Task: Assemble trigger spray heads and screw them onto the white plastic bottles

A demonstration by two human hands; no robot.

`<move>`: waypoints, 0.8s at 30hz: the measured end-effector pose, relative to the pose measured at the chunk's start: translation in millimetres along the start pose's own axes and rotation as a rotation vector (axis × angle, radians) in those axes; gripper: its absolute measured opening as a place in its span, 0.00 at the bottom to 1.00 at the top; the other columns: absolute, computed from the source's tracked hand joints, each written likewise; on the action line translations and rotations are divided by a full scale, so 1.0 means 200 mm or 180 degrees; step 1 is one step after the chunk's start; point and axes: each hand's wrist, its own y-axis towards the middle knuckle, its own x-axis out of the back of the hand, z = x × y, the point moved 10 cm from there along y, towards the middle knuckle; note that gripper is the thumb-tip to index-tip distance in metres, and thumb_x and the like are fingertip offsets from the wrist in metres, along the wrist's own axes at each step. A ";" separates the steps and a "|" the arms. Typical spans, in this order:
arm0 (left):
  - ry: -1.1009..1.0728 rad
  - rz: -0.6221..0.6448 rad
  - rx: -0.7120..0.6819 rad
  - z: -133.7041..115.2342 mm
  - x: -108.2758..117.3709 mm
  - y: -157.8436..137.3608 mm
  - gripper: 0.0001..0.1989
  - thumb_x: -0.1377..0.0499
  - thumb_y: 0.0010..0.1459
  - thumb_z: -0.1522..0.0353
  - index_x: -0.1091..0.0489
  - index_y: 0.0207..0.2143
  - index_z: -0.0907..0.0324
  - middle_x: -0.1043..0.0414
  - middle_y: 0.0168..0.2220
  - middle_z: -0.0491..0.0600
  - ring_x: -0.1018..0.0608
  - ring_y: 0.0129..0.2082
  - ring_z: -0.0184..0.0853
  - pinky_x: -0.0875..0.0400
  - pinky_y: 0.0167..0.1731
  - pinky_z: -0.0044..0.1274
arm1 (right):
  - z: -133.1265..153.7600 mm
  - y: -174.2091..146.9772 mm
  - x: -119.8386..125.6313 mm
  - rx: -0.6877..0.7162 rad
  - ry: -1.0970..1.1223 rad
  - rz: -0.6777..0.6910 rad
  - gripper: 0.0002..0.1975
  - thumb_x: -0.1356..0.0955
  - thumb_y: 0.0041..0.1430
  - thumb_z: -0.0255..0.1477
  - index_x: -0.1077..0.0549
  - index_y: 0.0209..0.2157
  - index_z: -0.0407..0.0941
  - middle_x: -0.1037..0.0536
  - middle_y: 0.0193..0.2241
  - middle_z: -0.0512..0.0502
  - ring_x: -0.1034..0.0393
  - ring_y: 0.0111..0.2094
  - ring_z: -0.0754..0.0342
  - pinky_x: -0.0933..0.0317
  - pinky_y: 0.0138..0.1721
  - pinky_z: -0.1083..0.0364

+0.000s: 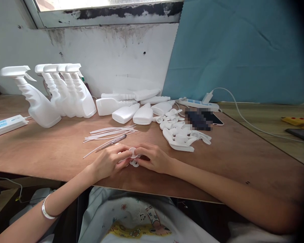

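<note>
Close to the table's front edge, my left hand [110, 161] and my right hand [155, 158] meet with fingers closed around a small white round plastic part [133, 153]. More white ring-shaped plastic [134, 163] shows just below it, partly hidden by my fingers. Beyond my left hand lie several thin white dip tubes [108, 133] and a screwdriver [111, 142]. A heap of white trigger sprayer heads and parts [178, 141] is right of my right hand.
Several white spray bottles with heads [44, 108] stand at the back left. White bottles without heads [143, 113] lie along the wall [111, 60]. Power strips [8, 125] sit at the left and back right. Phones [199, 118] lie beside the sprayer parts on the brown table [53, 148].
</note>
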 end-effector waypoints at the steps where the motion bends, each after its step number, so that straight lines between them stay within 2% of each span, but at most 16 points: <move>1: 0.0024 0.0002 -0.0016 0.00 0.00 0.00 0.07 0.49 0.59 0.74 0.33 0.39 0.60 0.28 0.36 0.51 0.27 0.34 0.32 0.31 0.33 0.23 | 0.00 0.00 0.00 -0.0026 -0.0050 0.0023 0.08 0.38 0.59 0.27 0.34 0.42 0.45 0.27 0.36 0.45 0.33 0.36 0.55 0.37 0.38 0.56; 5: 0.0072 -0.0054 -0.0022 0.00 0.01 0.00 0.07 0.48 0.59 0.74 0.33 0.38 0.61 0.29 0.37 0.52 0.27 0.34 0.32 0.31 0.33 0.23 | -0.01 0.00 -0.01 -0.0088 -0.0161 0.0046 0.10 0.38 0.60 0.26 0.34 0.44 0.45 0.27 0.37 0.45 0.33 0.38 0.55 0.37 0.39 0.56; 13: 0.0172 0.0080 0.0083 0.03 -0.02 -0.01 0.11 0.51 0.60 0.73 0.31 0.40 0.59 0.30 0.35 0.51 0.28 0.33 0.30 0.31 0.33 0.21 | -0.01 -0.01 -0.02 0.0017 -0.0116 0.0077 0.08 0.41 0.62 0.26 0.32 0.41 0.46 0.27 0.39 0.46 0.33 0.38 0.57 0.37 0.39 0.57; 17: 0.0084 0.0010 0.0166 0.04 -0.01 -0.01 0.10 0.52 0.60 0.73 0.31 0.38 0.59 0.30 0.34 0.51 0.27 0.31 0.30 0.31 0.31 0.21 | -0.01 0.00 0.00 -0.0045 -0.0161 0.0008 0.08 0.41 0.62 0.27 0.32 0.39 0.46 0.27 0.38 0.46 0.32 0.37 0.57 0.37 0.38 0.58; 21: 0.0025 0.0038 0.0235 0.04 -0.02 -0.01 0.08 0.51 0.60 0.72 0.34 0.38 0.60 0.30 0.35 0.50 0.27 0.33 0.31 0.32 0.32 0.22 | 0.00 -0.01 0.00 0.0033 -0.0224 -0.0056 0.07 0.41 0.62 0.27 0.34 0.40 0.46 0.26 0.37 0.46 0.31 0.36 0.57 0.37 0.36 0.58; 24: 0.0002 0.0033 0.0388 0.07 -0.02 -0.01 0.07 0.48 0.60 0.69 0.37 0.41 0.60 0.30 0.36 0.51 0.27 0.33 0.33 0.32 0.33 0.23 | -0.03 -0.02 0.02 -0.0121 -0.0224 -0.0257 0.08 0.38 0.60 0.31 0.38 0.41 0.45 0.25 0.33 0.46 0.30 0.32 0.56 0.37 0.33 0.57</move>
